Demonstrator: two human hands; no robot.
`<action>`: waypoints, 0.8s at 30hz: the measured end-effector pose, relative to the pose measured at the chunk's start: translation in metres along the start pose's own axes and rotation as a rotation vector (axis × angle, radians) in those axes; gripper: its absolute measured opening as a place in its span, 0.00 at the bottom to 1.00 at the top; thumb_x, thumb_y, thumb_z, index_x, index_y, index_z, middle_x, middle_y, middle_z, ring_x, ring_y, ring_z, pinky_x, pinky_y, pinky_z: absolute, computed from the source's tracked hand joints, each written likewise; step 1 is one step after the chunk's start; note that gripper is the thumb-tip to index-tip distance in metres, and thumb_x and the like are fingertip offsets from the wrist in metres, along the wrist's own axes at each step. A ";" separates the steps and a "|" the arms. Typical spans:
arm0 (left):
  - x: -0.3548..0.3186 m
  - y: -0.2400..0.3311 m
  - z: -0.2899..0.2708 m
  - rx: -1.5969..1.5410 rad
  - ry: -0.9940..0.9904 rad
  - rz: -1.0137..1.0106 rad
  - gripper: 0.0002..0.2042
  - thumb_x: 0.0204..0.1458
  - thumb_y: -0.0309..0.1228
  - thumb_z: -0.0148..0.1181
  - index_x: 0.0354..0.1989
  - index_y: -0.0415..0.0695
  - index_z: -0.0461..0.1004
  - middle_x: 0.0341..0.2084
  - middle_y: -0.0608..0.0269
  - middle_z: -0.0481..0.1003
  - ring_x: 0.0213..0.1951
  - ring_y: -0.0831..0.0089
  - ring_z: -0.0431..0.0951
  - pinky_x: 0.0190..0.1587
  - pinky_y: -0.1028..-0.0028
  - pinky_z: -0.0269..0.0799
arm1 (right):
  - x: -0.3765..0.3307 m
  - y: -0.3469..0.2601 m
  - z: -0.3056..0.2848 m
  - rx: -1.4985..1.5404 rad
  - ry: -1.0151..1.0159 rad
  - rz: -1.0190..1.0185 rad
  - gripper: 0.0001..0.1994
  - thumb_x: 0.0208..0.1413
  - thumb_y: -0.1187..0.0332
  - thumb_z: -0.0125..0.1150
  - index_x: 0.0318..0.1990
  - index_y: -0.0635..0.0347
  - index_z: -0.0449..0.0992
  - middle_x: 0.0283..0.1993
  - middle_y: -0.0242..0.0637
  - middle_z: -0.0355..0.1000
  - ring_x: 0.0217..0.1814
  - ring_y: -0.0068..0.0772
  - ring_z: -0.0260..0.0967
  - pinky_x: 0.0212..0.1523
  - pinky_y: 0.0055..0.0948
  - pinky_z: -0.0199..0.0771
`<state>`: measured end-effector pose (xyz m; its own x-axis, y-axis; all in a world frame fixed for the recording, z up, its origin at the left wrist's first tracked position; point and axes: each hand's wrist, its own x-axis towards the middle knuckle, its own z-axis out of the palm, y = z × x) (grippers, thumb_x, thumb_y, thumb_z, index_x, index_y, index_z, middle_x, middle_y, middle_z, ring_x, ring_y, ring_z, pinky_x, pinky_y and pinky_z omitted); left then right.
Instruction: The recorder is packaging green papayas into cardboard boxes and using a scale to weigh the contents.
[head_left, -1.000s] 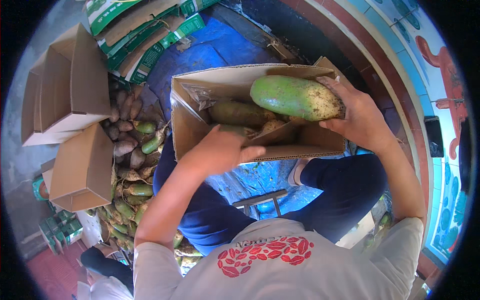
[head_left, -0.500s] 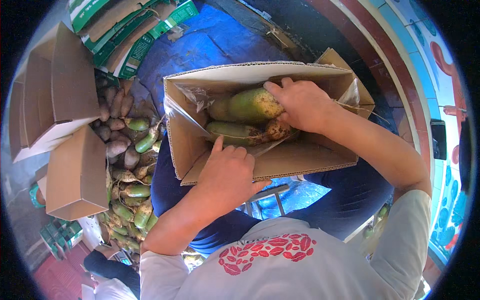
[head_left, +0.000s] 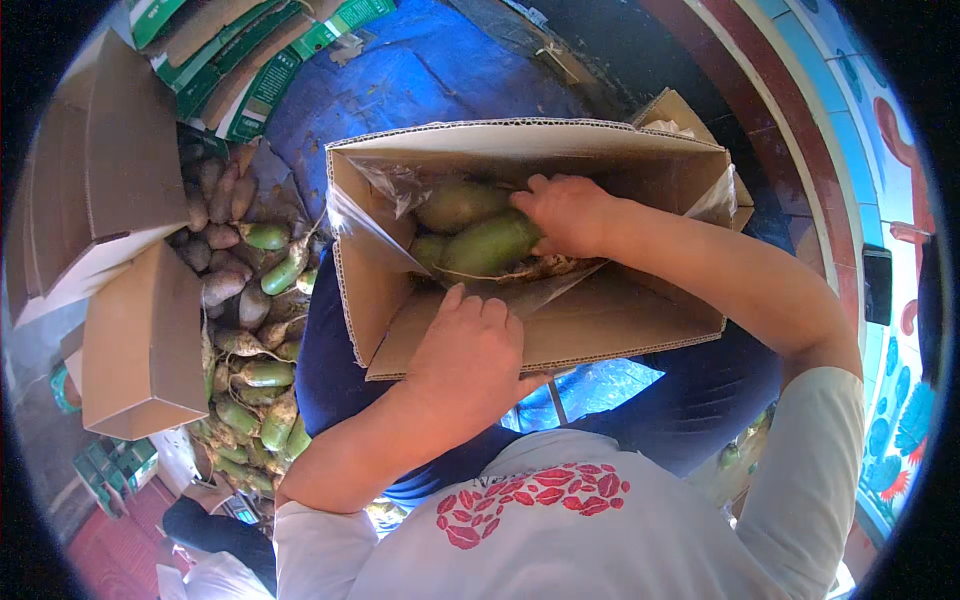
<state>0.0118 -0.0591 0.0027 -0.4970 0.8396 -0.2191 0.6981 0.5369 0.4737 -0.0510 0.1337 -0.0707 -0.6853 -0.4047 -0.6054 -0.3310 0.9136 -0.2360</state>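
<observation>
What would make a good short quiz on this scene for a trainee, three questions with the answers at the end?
1. Which hand touches a green root vegetable inside the cardboard box?
2. True or false: the left hand is at the near side of the cardboard box.
3. What colour is the floor sheet beyond the cardboard box?
A) red
B) blue
C) yellow

Key:
1. The right hand.
2. True.
3. B.
</observation>
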 end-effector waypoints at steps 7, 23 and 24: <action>0.001 -0.001 -0.001 -0.011 -0.026 0.004 0.23 0.38 0.46 0.60 0.28 0.34 0.70 0.27 0.48 0.69 0.36 0.55 0.69 0.50 0.60 0.59 | 0.023 -0.014 0.008 -0.093 0.002 -0.184 0.30 0.36 0.58 0.66 0.46 0.65 0.64 0.43 0.50 0.66 0.45 0.48 0.66 0.46 0.38 0.66; -0.003 0.002 0.008 0.035 -0.095 -0.036 0.25 0.38 0.46 0.60 0.32 0.32 0.69 0.31 0.46 0.69 0.38 0.54 0.69 0.47 0.61 0.62 | 0.024 -0.048 0.022 0.153 -0.080 -0.248 0.26 0.43 0.56 0.59 0.42 0.71 0.63 0.42 0.55 0.67 0.46 0.53 0.66 0.46 0.40 0.66; -0.002 0.001 0.005 0.033 -0.097 -0.036 0.25 0.38 0.46 0.60 0.32 0.32 0.69 0.31 0.46 0.69 0.38 0.54 0.69 0.47 0.61 0.62 | 0.022 -0.049 0.023 0.153 -0.036 -0.205 0.27 0.43 0.56 0.59 0.43 0.70 0.63 0.42 0.54 0.67 0.45 0.53 0.66 0.46 0.40 0.66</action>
<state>0.0157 -0.0595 -0.0007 -0.4712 0.8227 -0.3179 0.6981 0.5682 0.4357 -0.0352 0.0812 -0.0896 -0.5893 -0.5829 -0.5594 -0.3570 0.8090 -0.4669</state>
